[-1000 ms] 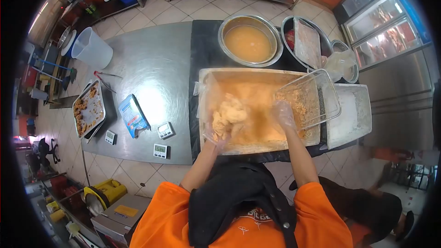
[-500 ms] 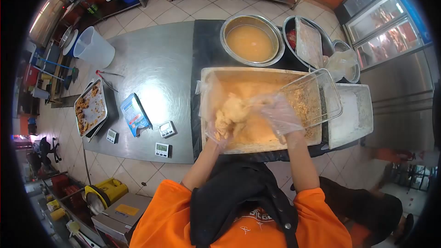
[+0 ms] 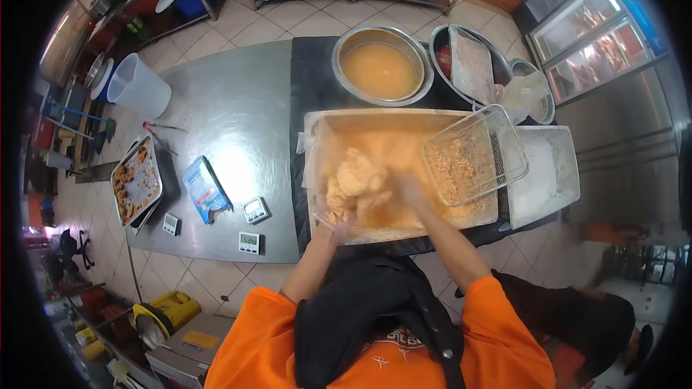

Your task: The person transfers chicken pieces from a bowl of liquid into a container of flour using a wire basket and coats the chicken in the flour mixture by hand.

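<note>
A shallow, pale tub [image 3: 461, 225] of orange-tinted flour [image 3: 378, 130] sits in front of me. At its left side is a clump of flour-coated pieces that look like chicken [image 3: 357, 173]. My left hand [image 3: 342, 225], in a clear plastic glove, holds the clump from below and near its front, with its fingers mostly hidden by the pieces. Just right of the clump, my right hand [image 3: 412, 193] is low over the flour, smeared by motion, so its fingers cannot be made out. A wire basket [image 3: 508, 145] with coating crumbs rests over the tub's right end.
Behind the tub stand a metal bowl of orange liquid [image 3: 380, 68] and a large bowl [image 3: 436, 43] with a flat slab-like container [image 3: 472, 65] across it. A white tub [image 3: 544, 205] sits right. On the steel table [image 3: 238, 94] are timers [image 3: 250, 243], a blue packet [image 3: 207, 191] and a crumb-strewn tray [image 3: 155, 191].
My right hand has moved down and left, from near the wire basket toward the coated pieces. My left hand stays at the clump. The whole view has shifted slightly.
</note>
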`<state>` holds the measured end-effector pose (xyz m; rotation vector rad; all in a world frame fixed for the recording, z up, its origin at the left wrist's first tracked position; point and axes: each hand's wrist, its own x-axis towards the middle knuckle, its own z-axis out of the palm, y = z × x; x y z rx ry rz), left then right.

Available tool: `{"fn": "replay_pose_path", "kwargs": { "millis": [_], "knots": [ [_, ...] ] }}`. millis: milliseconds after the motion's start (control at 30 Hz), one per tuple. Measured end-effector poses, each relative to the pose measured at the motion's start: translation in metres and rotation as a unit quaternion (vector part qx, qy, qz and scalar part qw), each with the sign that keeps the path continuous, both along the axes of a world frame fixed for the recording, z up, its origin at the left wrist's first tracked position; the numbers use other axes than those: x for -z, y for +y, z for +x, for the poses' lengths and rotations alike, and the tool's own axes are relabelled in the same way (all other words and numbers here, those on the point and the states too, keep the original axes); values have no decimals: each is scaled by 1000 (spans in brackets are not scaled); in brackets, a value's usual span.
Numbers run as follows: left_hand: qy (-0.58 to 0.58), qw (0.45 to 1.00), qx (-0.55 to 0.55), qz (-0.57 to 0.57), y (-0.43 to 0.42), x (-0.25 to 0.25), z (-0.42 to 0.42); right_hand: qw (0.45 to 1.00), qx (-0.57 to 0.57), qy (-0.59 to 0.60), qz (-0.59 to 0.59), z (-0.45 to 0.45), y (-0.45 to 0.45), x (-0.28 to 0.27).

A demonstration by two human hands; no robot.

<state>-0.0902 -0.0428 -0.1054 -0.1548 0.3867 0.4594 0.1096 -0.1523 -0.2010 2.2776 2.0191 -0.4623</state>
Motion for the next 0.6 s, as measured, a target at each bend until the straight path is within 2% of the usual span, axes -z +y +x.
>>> {"fn": "replay_pose_path", "kwargs": {
  "millis": [33, 67, 100, 133, 167, 233, 267, 300, 367, 400, 467, 500, 533, 567, 600],
  "knots": [
    [-170, 984, 10, -44, 6, 62, -8, 996, 54, 70, 27, -16, -4, 30],
    [-167, 985, 13, -45, 5, 64, -11, 967, 151, 192, 74, -27, -12, 76],
    [-200, 977, 10, -74, 4, 63, -11, 868, 268, 384, 164, -32, -22, 145],
    [-236, 967, 7, -101, 6, 63, -10, 743, 345, 517, 249, -35, -33, 241],
    [-238, 966, 10, -99, 7, 64, -8, 782, 283, 528, 172, -30, -34, 232],
    [-107, 994, 15, 5, 7, 65, -9, 833, 150, 532, 9, -23, -39, 192],
    [-107, 994, 16, 4, 7, 69, -11, 901, 127, 398, -117, -36, -29, 113],
    [-165, 986, 20, -33, 8, 74, -12, 919, 120, 305, -217, -47, -15, 52],
    [-226, 971, 24, -71, 8, 76, -9, 909, 124, 275, -289, -45, -4, -11],
    [-169, 985, 23, -36, 7, 74, -9, 901, 131, 281, -302, -41, 3, -40],
    [-110, 994, 17, -1, 6, 59, -7, 909, 129, 320, -235, -31, -2, -66],
    [-45, 999, 2, -14, 5, 40, -3, 910, 127, 359, -167, -22, -5, -71],
    [-11, 1000, -7, -24, 4, 36, -3, 909, 123, 360, -170, -5, -8, -49],
    [24, 999, -16, -33, 3, 32, -3, 948, 37, 294, -116, 15, -9, -9],
    [-8, 1000, -4, -30, 2, 35, -5, 961, -6, 262, -88, 22, -7, -4]
  ]
}}
